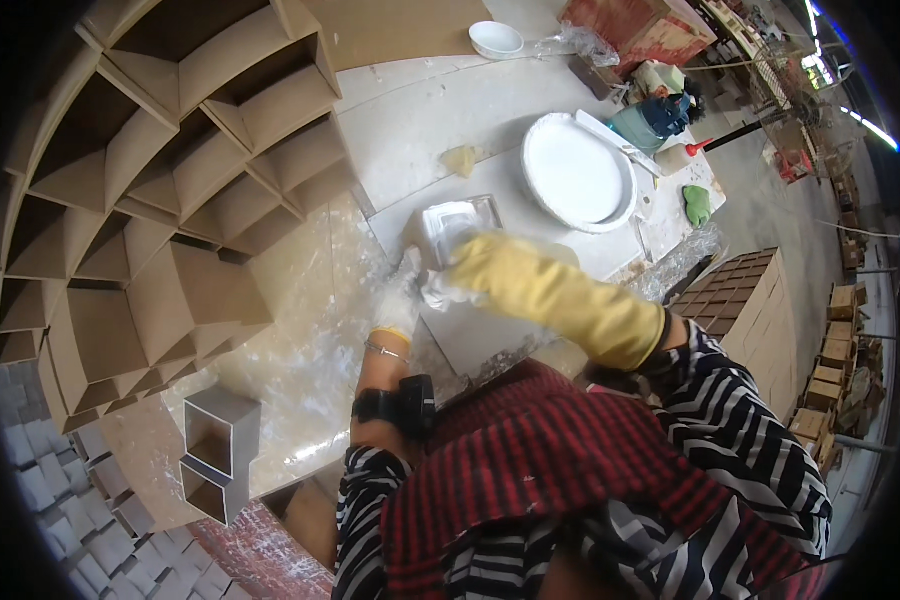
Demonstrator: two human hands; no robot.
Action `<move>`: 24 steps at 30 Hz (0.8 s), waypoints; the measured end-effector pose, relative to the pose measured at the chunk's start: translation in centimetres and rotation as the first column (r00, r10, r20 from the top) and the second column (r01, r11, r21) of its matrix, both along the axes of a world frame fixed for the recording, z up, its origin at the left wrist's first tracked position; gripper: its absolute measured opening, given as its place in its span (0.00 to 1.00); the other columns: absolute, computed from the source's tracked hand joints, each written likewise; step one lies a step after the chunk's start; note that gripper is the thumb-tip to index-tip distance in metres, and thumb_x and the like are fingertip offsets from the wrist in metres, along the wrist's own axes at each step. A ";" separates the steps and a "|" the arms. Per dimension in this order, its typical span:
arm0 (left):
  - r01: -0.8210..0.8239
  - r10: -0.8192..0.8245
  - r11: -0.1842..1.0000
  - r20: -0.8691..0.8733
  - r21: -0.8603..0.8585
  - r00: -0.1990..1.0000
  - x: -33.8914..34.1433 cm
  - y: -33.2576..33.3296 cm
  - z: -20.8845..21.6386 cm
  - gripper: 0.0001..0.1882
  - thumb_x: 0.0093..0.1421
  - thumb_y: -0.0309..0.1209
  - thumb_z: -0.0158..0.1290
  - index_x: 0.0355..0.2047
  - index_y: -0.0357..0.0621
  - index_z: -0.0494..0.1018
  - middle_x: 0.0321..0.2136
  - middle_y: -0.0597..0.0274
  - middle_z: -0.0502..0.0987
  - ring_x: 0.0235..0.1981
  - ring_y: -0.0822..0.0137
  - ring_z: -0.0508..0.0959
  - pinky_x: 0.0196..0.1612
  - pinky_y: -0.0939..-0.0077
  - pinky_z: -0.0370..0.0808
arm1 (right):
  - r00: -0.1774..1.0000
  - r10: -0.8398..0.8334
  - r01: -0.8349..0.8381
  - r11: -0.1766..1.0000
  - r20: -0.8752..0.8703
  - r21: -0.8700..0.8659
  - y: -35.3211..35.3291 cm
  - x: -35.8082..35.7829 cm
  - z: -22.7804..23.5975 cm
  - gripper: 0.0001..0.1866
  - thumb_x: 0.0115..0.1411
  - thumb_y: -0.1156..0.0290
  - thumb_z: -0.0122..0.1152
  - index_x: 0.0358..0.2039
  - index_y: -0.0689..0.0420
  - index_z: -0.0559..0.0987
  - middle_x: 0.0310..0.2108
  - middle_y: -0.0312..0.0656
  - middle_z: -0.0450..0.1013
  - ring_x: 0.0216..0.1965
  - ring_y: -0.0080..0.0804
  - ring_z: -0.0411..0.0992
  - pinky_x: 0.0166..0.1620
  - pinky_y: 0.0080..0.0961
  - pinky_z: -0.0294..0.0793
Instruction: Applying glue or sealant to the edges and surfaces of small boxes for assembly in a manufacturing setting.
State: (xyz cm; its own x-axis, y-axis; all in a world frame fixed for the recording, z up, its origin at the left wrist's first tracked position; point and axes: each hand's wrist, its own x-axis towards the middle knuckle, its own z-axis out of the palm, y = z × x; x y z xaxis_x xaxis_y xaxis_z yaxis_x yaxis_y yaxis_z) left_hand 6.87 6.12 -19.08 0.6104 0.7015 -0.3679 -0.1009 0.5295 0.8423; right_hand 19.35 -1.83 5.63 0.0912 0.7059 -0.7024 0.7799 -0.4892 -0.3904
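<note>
My left hand, in a white glove with a yellow cuff, has its fingers at the near left corner of a small open box. White paste coats part of the box. My right hand wears a long yellow rubber glove and is smeared by motion just right of the left hand. A crumpled white bit shows at its fingertips; whether it is a cloth or paste on the glove I cannot make out. Beyond the right hand stands a round basin of white paste, with a flat white stick across its rim.
Stacked brown cardboard boxes rise at the left, with two small grey boxes nearer me. A yellow sponge piece, white bowl, teal jug, red-tipped bottle and green cloth lie around the table.
</note>
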 end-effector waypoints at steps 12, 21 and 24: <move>0.050 -0.019 0.977 -0.148 0.205 0.989 -1.4 0.5 -1.8 0.32 0.61 0.48 0.50 0.58 0.39 0.63 0.59 0.51 0.62 0.59 0.60 0.61 0.61 0.70 0.54 | 0.976 0.188 -0.208 0.670 0.109 0.712 0.6 1.4 -6.5 0.09 0.54 0.66 0.57 0.36 0.51 0.78 0.36 0.45 0.74 0.41 0.44 0.71 0.45 0.35 0.71; 0.011 -0.005 0.997 0.081 -0.077 0.997 -0.6 -0.5 1.3 0.32 0.61 0.47 0.49 0.59 0.38 0.61 0.57 0.52 0.65 0.58 0.60 0.63 0.60 0.70 0.56 | 0.703 -0.496 0.711 0.484 -0.510 0.510 2.6 4.2 -8.1 0.17 0.53 0.64 0.58 0.44 0.51 0.77 0.47 0.53 0.69 0.46 0.48 0.70 0.49 0.36 0.70; 0.046 -0.044 0.996 -0.038 0.073 0.998 -0.6 -0.2 1.1 0.33 0.61 0.48 0.49 0.59 0.38 0.61 0.58 0.52 0.65 0.58 0.60 0.63 0.60 0.71 0.57 | 0.898 -0.403 0.229 0.770 0.176 0.596 -0.3 2.7 -7.2 0.19 0.52 0.64 0.58 0.46 0.50 0.77 0.49 0.55 0.68 0.47 0.49 0.70 0.50 0.36 0.70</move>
State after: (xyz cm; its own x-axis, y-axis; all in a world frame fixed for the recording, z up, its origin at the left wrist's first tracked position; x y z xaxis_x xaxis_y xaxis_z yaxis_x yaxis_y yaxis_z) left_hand 6.30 5.94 -17.97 0.6289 0.6999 -0.3386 -0.0467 0.4687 0.8821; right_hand 22.01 -2.16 -1.58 0.5075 0.8541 -0.1137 0.7352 -0.4981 -0.4598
